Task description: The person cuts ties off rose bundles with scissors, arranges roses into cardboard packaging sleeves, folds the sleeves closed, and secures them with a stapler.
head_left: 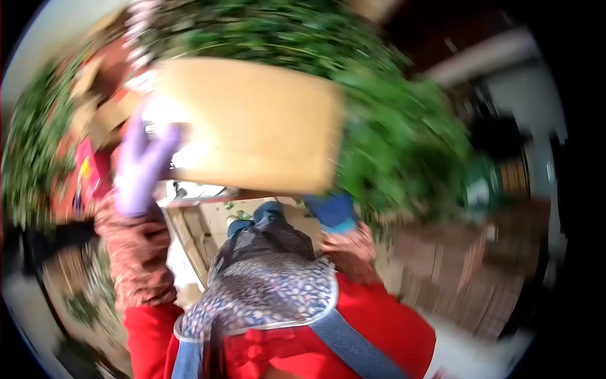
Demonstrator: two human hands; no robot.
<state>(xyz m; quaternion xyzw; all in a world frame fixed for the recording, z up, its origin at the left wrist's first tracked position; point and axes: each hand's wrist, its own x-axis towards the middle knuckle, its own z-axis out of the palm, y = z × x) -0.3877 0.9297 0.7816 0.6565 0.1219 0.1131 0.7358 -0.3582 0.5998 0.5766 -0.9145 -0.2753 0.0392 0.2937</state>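
A tan cardboard box or board (252, 126), blurred by motion, is held up in front of my body. My left hand (144, 158), in a purple glove, grips its left edge with the thumb apart from the fingers. My right hand (331, 208), in a blue glove, is at its lower right corner; the fingers are hidden behind it. Green leafy stems (398, 132) lie just beyond and to the right of the tan piece.
More greenery (31, 151) lies on the left beside small cardboard pieces (107, 117) and a pink-red packet (91, 167). Stacked brown boxes (448, 265) stand at the right. A green object (483, 183) is behind them. A wooden frame edge (189, 243) is below the held piece.
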